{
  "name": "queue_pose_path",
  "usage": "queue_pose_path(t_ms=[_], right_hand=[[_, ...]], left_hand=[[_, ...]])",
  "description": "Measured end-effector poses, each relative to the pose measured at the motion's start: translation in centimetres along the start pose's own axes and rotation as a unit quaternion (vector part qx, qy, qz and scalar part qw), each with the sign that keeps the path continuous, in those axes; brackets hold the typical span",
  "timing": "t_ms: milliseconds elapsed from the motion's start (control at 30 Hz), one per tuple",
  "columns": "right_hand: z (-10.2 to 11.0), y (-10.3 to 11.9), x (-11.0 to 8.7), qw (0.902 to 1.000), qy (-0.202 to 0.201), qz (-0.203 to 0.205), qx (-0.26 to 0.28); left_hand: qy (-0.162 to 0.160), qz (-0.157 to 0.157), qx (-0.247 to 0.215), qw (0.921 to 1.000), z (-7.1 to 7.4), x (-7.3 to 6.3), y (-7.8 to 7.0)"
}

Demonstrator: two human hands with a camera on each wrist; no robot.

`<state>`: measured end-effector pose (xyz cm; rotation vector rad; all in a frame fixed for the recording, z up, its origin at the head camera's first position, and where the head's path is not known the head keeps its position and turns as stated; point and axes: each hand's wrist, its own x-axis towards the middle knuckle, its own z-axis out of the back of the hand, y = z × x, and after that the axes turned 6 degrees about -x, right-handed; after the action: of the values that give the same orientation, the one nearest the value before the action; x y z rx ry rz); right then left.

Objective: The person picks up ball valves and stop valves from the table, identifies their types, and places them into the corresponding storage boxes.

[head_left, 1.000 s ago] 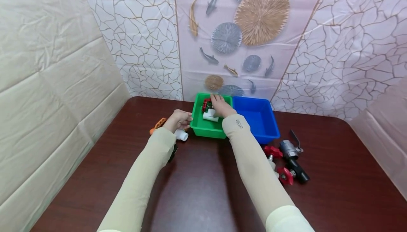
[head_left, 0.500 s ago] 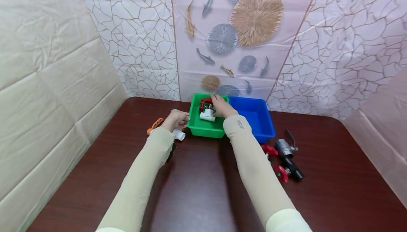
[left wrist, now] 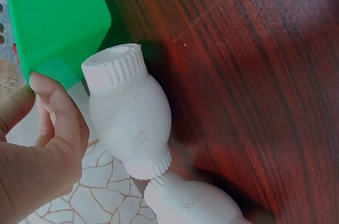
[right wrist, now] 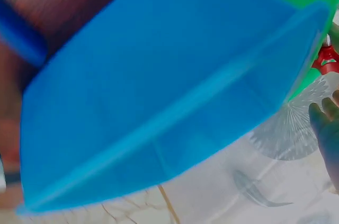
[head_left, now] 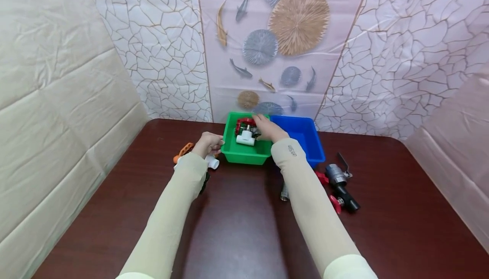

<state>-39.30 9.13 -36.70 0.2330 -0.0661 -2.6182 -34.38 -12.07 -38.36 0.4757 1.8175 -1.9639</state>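
Note:
My left hand (head_left: 207, 144) pinches the left rim of a green bin (head_left: 244, 158) between thumb and forefinger; the left wrist view shows this grip at the bin's corner. Over the right side of that bin reaches my right hand (head_left: 269, 129), its fingers extended towards the back wall in the right wrist view. Inside the bin, beside the right hand, lie a white pipe tee (head_left: 245, 139), a red-handled valve (head_left: 244, 122) and a dark metal piece (head_left: 256, 133) near the thumb. Two white fittings lie by the left hand, a nearer one (left wrist: 130, 110) and another (left wrist: 193, 203).
A blue bin (head_left: 305, 136) stands against the green one's right side. Right of it lie a metal ball valve (head_left: 336, 175), a black pipe piece (head_left: 347, 198) and red handles (head_left: 336, 204). Behind the left hand shows an orange handle (head_left: 183, 151). A patterned cloth wall closes the back.
The head view has drifted, so everything appears further left. Relative to the green bin, my right hand has shifted right, uncovering more of the red valve and the dark metal piece. The left hand keeps its grip.

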Motion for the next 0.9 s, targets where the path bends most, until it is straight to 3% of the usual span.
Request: queue_pose_path(t_ms=[200, 600, 900], right_hand=[[0.0, 0.1, -0.7, 0.9997, 0.011, 0.021, -0.001], [0.1, -0.4, -2.2, 0.9971, -0.018, 0.051, 0.053], [0.9, -0.8, -3.7, 0.9966, 0.007, 0.07, 0.043]], left_hand=[[0.001, 0.005, 0.004, 1.0, 0.2, -0.2, 0.3], [0.003, -0.009, 0.001, 1.0, -0.1, -0.2, 0.2], [0.004, -0.003, 0.003, 1.0, -0.2, 0.0, 0.2]])
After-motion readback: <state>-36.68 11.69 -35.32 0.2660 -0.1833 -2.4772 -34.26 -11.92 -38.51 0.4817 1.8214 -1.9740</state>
